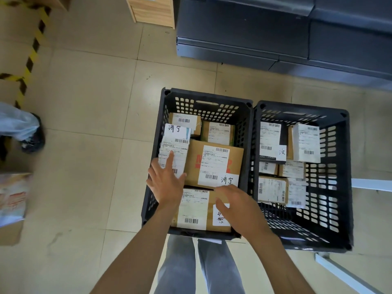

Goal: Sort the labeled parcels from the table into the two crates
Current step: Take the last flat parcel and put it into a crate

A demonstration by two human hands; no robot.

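Observation:
Two black slotted crates stand side by side on the floor. The left crate (pixel 206 98) is packed with labeled cardboard parcels, the right crate (pixel 343 145) holds several more. My left hand (pixel 167 179) is spread with straight fingers over a white-labeled parcel (pixel 176 143) at the left crate's left side. My right hand (pixel 237 205) hovers, fingers relaxed, above the near brown parcel (pixel 195 211). A large brown parcel (pixel 214 164) with red print lies in the middle of the left crate. Neither hand holds anything.
Dark grey cabinets (pixel 275 35) stand beyond the crates, a wooden unit (pixel 152 11) to their left. Yellow-black tape (pixel 31 58) runs over the tiled floor. A bagged object (pixel 19 126) and a cardboard box (pixel 12 206) sit at the left edge. A white frame (pixel 347 274) runs at lower right.

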